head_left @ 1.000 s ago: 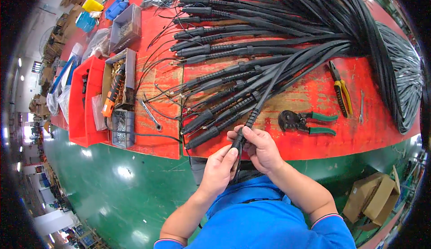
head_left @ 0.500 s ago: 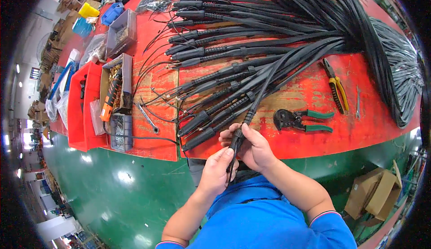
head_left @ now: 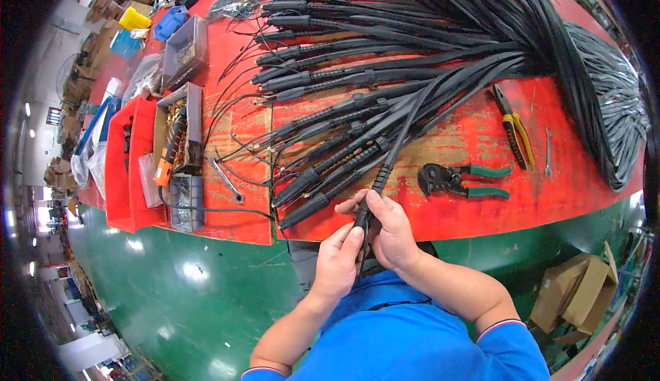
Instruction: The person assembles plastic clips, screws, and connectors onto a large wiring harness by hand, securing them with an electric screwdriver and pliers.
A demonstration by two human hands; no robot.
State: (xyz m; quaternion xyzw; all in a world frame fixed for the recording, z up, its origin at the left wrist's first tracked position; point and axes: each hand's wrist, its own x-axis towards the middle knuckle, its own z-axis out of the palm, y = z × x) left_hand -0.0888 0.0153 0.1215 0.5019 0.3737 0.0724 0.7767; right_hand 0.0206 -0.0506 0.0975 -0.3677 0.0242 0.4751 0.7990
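Both my hands grip the end of one thick black cable (head_left: 397, 148) just off the table's near edge. My right hand (head_left: 389, 228) wraps round its ribbed sleeve, thumb on top. Closer to my body, my left hand (head_left: 338, 257) pinches the cable's end piece, which the fingers partly cover. That cable runs up to a large bundle of black cables (head_left: 481, 16). Several more cable ends with ribbed black sleeves (head_left: 302, 210) lie side by side to the left, thin wires sticking out of them.
On the red table (head_left: 467, 223) lie green-handled cable cutters (head_left: 460, 180), yellow-and-black pliers (head_left: 514, 133) and a small wrench (head_left: 548, 154). Another wrench (head_left: 227, 178) is at left, near a red bin (head_left: 122, 175), grey parts boxes (head_left: 185, 51) and an orange power tool (head_left: 170, 148). A cardboard box (head_left: 574, 295) stands on the floor.
My left hand has moved slightly up along the cable, closer to my right hand. The held cable has shifted a little; the tools lie as before.
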